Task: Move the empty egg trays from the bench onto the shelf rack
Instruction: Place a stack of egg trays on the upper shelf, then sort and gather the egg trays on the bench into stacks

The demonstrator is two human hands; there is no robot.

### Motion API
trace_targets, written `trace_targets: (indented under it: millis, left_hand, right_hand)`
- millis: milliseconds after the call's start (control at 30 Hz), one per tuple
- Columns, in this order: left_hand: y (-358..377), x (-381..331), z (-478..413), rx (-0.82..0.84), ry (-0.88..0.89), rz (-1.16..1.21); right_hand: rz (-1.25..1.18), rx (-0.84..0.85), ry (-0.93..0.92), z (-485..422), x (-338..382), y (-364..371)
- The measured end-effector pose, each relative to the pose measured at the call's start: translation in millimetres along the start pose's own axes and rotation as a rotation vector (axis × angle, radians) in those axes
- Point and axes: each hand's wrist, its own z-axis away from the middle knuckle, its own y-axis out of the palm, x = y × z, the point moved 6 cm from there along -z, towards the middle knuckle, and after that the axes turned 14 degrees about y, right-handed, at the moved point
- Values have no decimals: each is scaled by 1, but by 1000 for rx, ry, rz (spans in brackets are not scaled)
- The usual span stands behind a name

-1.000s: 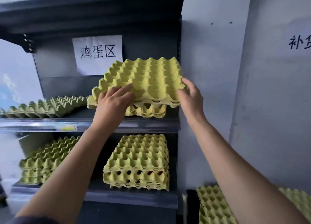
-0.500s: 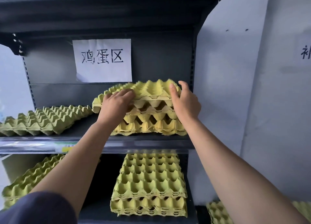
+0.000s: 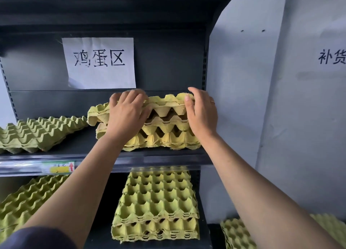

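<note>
Left hand (image 3: 127,116) and right hand (image 3: 202,114), fingers curled, grasp the top egg tray (image 3: 168,102): yellow-green dimpled pulp, overhanging the stack (image 3: 168,138) leftward on the shelf (image 3: 168,156).

Counted two hands, the left hand (image 3: 127,114) and the right hand (image 3: 202,114), and five piles of egg trays. Found two of those on the upper shelf (image 3: 78,145), the right stack (image 3: 168,134) at least three trays deep and the left pile (image 3: 41,134); two on the lower shelf (image 3: 101,235), the middle stack (image 3: 157,207) and the slanted pile (image 3: 28,202); and one corner pile (image 3: 236,233) low at the right. Noted two paper signs, the rack sign (image 3: 99,63) and the wall sign (image 3: 331,57) cut by the frame's edge, plus one yellow label (image 3: 60,167).
</note>
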Motion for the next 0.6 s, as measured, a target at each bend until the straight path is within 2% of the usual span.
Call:
trace_targets:
  millis: [167,300,467,600]
  left_hand:
    - [-19,-45,-28,-95,93,-31]
    - [-19,-111,-56,-91,221,11]
    - [6,-216,-86,-65,352,118]
    - [41,-305,-101,-53,380,200]
  right_hand:
    - [88,-139,-205,-3,-6,-38]
    - [111,-193,-311,-6,-31,-84]
    - [162,-139,-291,-11,-110,-158]
    - [249,-76,-250,-5,-192,-221]
